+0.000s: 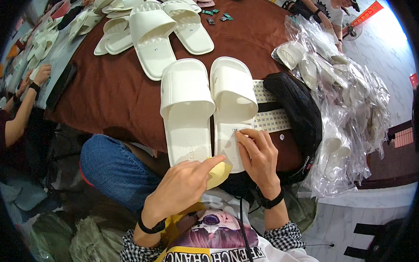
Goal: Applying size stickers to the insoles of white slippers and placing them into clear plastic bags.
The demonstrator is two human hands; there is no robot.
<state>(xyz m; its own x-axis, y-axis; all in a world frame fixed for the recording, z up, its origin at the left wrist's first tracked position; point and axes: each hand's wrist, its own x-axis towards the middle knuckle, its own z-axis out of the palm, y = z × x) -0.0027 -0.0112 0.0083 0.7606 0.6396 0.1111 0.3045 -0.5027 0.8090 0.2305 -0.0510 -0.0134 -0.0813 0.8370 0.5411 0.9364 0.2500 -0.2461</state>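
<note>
Two cream-white slippers point(208, 108) lie side by side at the near edge of a brown-covered table point(111, 93), heels toward the seated person and toes pointing away, so their long axes run straight out from the body. The right hand point(257, 157) rests flat on the heel end of the right-hand slipper point(232, 102), fingers close together and extended, fingertips pressing on a small spot on the insole (a sticker, by the look of it, though it is too small to be sure). The left hand point(183, 185) sits just below the heels, index finger stretched out toward the right hand, the other fingers curled around a pale yellow piece of backing paper point(220, 173). Of the two hands, the right is the nearer to the slipper's sole and already touching it; the left hovers at the heel edges. Strips of small printed labels point(269, 119) lie just to the right of the pair, against a black mesh bag point(296, 114), with a heap of clear plastic bags point(347, 103) beyond. More white slippers point(169, 31) crowd the far side.
</note>
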